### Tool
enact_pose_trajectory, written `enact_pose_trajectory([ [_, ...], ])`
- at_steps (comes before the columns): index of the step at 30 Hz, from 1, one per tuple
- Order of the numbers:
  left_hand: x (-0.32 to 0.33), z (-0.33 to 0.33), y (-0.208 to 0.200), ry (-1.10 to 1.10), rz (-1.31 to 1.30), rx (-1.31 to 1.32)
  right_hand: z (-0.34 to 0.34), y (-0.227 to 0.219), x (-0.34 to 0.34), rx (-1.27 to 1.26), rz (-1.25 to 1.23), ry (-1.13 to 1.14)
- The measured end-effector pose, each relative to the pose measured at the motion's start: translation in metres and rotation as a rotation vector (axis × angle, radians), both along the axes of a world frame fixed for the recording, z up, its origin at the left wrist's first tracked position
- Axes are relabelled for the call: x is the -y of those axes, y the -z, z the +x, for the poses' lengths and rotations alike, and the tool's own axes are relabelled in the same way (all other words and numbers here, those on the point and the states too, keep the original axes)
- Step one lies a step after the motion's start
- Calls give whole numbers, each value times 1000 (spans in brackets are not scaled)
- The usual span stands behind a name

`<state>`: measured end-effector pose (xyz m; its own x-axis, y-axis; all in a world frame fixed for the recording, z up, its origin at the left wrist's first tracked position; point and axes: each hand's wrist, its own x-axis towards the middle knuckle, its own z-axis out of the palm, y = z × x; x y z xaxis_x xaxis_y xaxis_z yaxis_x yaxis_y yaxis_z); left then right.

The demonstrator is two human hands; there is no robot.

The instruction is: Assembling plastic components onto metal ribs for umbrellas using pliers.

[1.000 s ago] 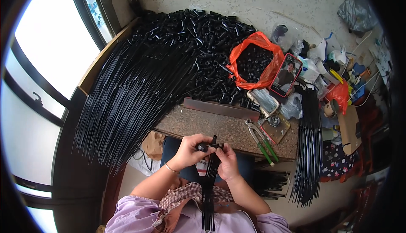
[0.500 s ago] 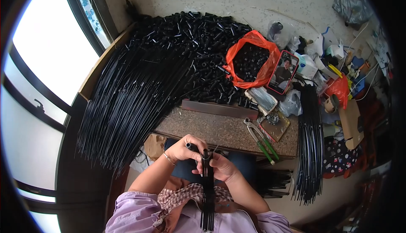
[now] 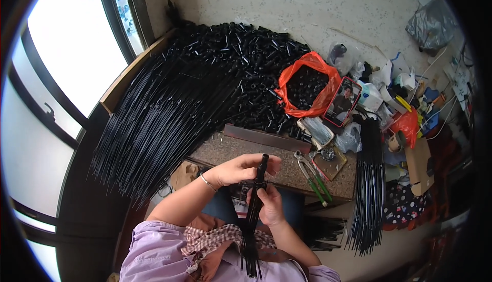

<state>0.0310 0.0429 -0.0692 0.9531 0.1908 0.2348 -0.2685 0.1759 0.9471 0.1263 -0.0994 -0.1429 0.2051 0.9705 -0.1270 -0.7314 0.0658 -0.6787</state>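
Note:
My right hand (image 3: 270, 207) is closed round a slim bundle of black rods (image 3: 250, 248) in front of my chest, thumb on the near side. A narrow black tubular piece (image 3: 262, 168) stands at the bundle's upper end, slightly tilted. Stretched out flat behind that piece is my left hand (image 3: 241, 169), its fingers showing past the far side and its thumb alongside; whether it presses on the piece is hard to tell. The rods' lower ends fan out over my shirt.
A large fan of black rods (image 3: 154, 123) and a heap of short black tubes (image 3: 241, 46) cover the table. A red plastic bag (image 3: 288, 74) holds small black parts. Green-handled pincers (image 3: 313, 179), a phone (image 3: 342, 101) and a metal bar (image 3: 274, 138) lie nearby; more rods (image 3: 368, 190) hang off the right.
The short black tube in my left hand is no longer seen apart; a black piece now tops the bundle. My left fingers have straightened, and my right hand has slid slightly lower.

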Motion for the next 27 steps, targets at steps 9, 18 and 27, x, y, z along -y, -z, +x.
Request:
enact_pose_trajectory([
  [9,2,-14,-16,-247,-40,-119,-1,-1,1,18,-5,-62],
  [18,-11,-17,-5,-260,251,-159,0,-1,-3,-23,-9,-91],
  [27,13,-10,-8,-525,755,-257,12,4,-3,-115,19,-153],
])
